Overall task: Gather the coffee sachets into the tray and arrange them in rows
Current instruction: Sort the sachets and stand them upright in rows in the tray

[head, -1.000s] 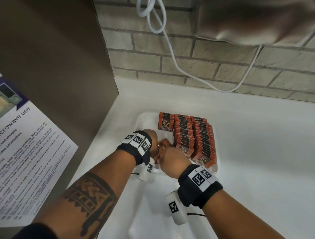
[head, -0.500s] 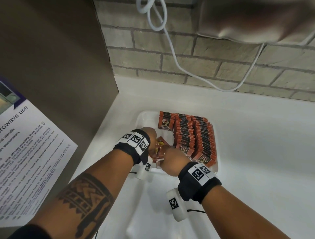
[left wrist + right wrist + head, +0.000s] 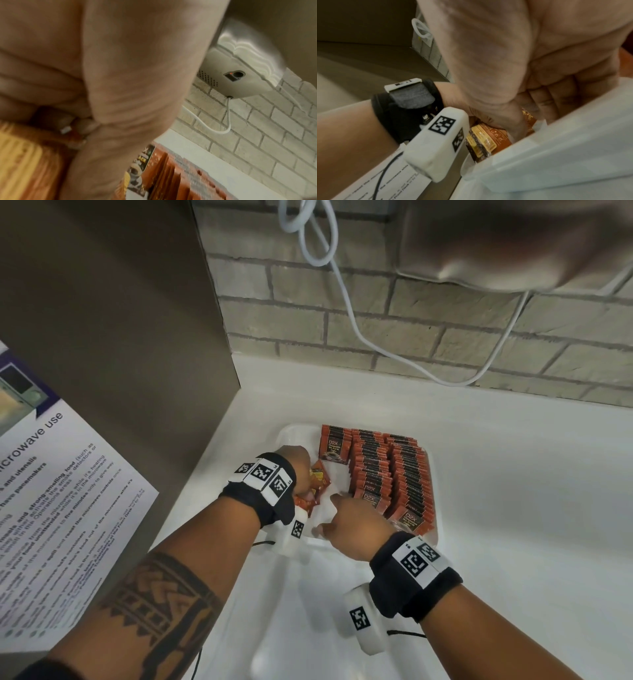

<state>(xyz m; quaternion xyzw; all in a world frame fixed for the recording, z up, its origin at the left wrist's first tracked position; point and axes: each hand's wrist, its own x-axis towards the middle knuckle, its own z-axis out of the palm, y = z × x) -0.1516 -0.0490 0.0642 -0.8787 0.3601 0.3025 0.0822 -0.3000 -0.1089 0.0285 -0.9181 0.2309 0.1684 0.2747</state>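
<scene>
Parting from the left hand (image 3: 294, 460) since a moment ago, the right hand (image 3: 356, 525) curls loosely, holding nothing. The left grips loose coffee sachets (image 3: 317, 479), tilted, in the white tray (image 3: 294, 436). Two rows of upright sachets (image 3: 390, 474) run front-to-back alongside.
</scene>
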